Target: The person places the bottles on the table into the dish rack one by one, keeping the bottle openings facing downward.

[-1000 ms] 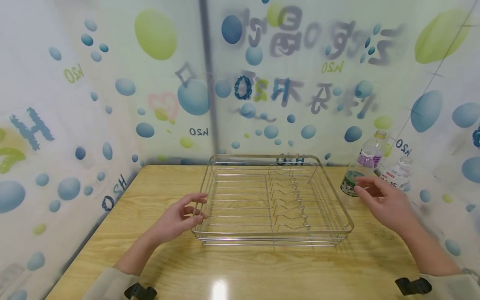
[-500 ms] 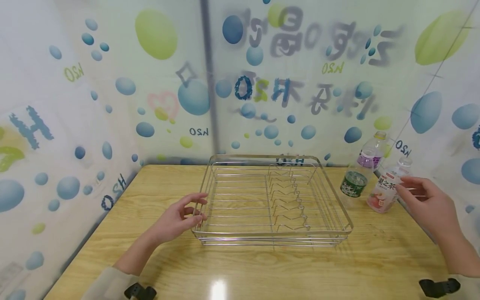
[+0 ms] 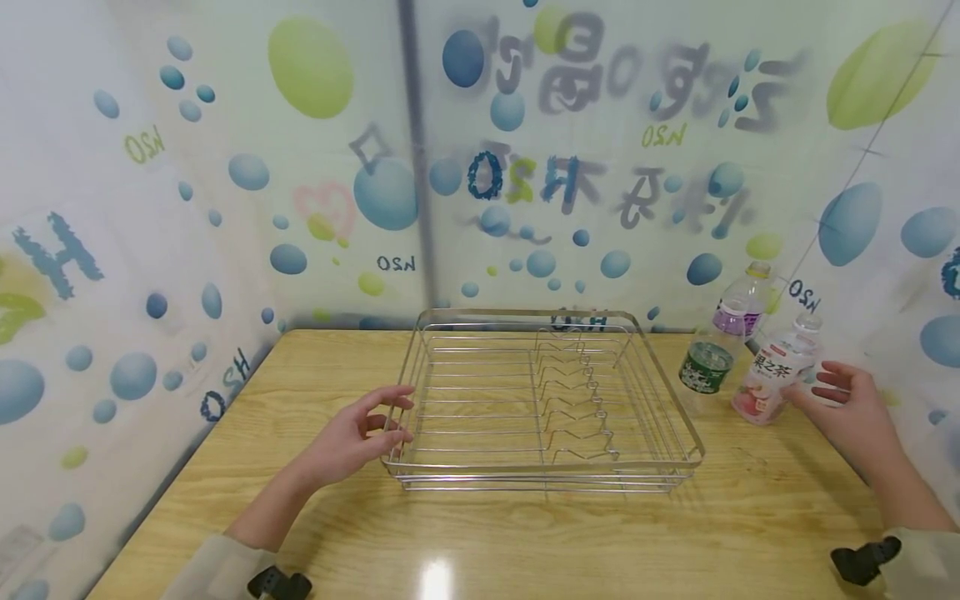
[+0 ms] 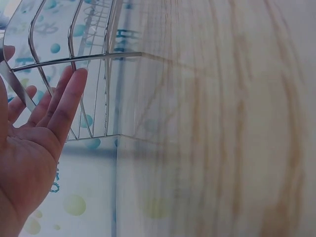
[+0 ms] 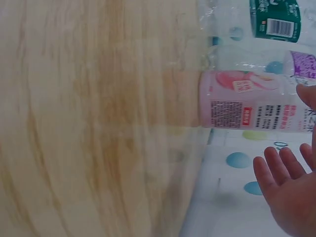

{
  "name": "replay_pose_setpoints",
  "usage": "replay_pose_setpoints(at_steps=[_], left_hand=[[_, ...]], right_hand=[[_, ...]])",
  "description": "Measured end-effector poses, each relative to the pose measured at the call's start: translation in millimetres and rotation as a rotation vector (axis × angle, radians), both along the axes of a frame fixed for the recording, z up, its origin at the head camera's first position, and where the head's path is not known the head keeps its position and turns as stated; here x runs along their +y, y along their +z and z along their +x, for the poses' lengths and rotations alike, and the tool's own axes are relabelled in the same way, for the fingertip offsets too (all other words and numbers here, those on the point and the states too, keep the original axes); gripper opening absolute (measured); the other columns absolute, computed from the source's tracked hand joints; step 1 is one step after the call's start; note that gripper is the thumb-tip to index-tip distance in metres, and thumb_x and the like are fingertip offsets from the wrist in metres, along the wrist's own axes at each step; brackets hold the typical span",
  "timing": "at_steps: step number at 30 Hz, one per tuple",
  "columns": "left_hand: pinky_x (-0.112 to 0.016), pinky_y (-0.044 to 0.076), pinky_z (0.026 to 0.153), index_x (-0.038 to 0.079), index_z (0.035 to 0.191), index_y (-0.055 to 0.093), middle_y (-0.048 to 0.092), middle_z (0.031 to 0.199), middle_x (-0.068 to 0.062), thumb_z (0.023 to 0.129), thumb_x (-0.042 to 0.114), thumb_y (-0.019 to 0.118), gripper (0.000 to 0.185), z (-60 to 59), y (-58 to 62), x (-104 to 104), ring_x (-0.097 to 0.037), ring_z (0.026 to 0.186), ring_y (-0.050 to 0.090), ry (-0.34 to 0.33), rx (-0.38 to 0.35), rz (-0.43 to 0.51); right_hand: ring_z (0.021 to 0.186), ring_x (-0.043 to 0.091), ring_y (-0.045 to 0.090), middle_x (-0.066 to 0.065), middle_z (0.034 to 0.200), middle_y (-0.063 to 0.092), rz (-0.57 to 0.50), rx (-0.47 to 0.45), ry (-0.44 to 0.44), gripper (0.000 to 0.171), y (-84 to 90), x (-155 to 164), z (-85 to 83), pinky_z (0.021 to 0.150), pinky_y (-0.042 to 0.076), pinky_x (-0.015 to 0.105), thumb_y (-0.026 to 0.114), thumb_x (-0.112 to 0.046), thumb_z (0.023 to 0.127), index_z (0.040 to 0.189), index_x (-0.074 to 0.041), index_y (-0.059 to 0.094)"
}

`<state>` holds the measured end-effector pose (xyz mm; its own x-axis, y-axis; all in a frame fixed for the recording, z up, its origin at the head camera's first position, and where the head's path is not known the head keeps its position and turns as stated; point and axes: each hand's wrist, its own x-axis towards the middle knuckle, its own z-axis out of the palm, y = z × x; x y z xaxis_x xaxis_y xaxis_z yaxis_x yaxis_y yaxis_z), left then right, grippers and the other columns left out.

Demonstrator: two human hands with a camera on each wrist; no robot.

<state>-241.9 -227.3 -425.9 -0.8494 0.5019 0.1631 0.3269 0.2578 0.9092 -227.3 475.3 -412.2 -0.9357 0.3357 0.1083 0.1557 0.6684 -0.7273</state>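
Note:
A wire dish rack (image 3: 525,467) stands on the wooden table. My left hand (image 3: 356,437) rests at its left side, with relaxed fingers across the rim in the head view. The left wrist view shows those fingers (image 4: 69,106) lying nearly straight against the wires. At the right, my right hand (image 3: 855,408) is beside a bottle with a pink peach-tea label (image 3: 772,375), fingers and thumb spread apart. The thumb overlaps the bottle's edge in the head view, while the fingers are apart from it in the right wrist view.
A clear bottle with a green label (image 3: 705,367) stands left of the pink one. Behind it is a purple-labelled bottle (image 3: 738,317) with a yellow neck ring. A patterned curtain (image 3: 525,208) encloses the table's back and sides.
My right hand has moved right from in front of the pink-labelled bottle to its right side, and its thumb and fingers have spread. My left hand and the rack have not moved.

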Motion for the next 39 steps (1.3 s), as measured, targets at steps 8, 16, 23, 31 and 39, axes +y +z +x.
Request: replay_pose_setpoints(at_steps=[8, 16, 23, 31, 39], left_hand=[[-0.032, 0.067, 0.083, 0.008, 0.162, 0.048, 0.049, 0.149, -0.036, 0.106, 0.007, 0.069, 0.059, 0.4, 0.3, 0.9, -0.023, 0.108, 0.075, 0.006, 0.007, 0.001], [-0.032, 0.068, 0.085, 0.010, 0.163, 0.047, 0.048, 0.152, -0.035, 0.107, 0.007, 0.068, 0.060, -0.7, -1.1, -0.3, -0.021, 0.110, 0.076, 0.016, -0.017, -0.009], [-0.033, 0.068, 0.085, 0.011, 0.163, 0.046, 0.048, 0.152, -0.034, 0.107, 0.008, 0.068, 0.060, 0.0, 1.0, 0.2, -0.024, 0.112, 0.076, 0.016, -0.032, -0.004], [-0.033, 0.068, 0.086, 0.011, 0.163, 0.046, 0.047, 0.153, -0.035, 0.107, 0.007, 0.067, 0.060, 1.2, 2.6, 0.9, -0.022, 0.112, 0.076, 0.019, -0.036, -0.006], [-0.033, 0.068, 0.086, 0.012, 0.163, 0.047, 0.046, 0.152, -0.035, 0.108, 0.008, 0.067, 0.059, 1.2, 1.6, 0.2, -0.023, 0.112, 0.076, 0.019, -0.037, -0.006]], right_hand=[[0.149, 0.072, 0.028, 0.047, 0.171, 0.013, -0.075, -0.050, 0.030, 0.108, -13.1, 5.2, -17.3, 0.111, 0.039, 0.086, 0.061, -0.055, 0.109, 0.170, 0.010, -0.002], [0.146, 0.068, 0.031, 0.047, 0.169, 0.018, -0.069, -0.067, 0.062, 0.112, -19.8, 2.9, -27.5, 0.110, 0.041, 0.082, 0.062, -0.059, 0.107, 0.169, 0.012, 0.002], [0.141, 0.065, 0.036, 0.046, 0.165, 0.025, -0.057, -0.054, 0.043, 0.108, -17.4, -3.2, -26.6, 0.096, 0.051, 0.066, 0.062, -0.058, 0.108, 0.167, 0.014, 0.008], [0.133, 0.060, 0.041, 0.043, 0.162, 0.032, -0.007, 0.009, 0.043, 0.102, -4.6, -8.4, -14.4, 0.069, 0.042, 0.016, 0.063, -0.055, 0.108, 0.167, 0.012, 0.014], [0.096, -0.007, 0.047, -0.012, 0.123, 0.050, -0.013, 0.191, 0.076, 0.086, 10.1, -24.0, 0.6, 0.068, 0.051, 0.006, 0.072, -0.041, 0.107, 0.169, -0.001, 0.027]])
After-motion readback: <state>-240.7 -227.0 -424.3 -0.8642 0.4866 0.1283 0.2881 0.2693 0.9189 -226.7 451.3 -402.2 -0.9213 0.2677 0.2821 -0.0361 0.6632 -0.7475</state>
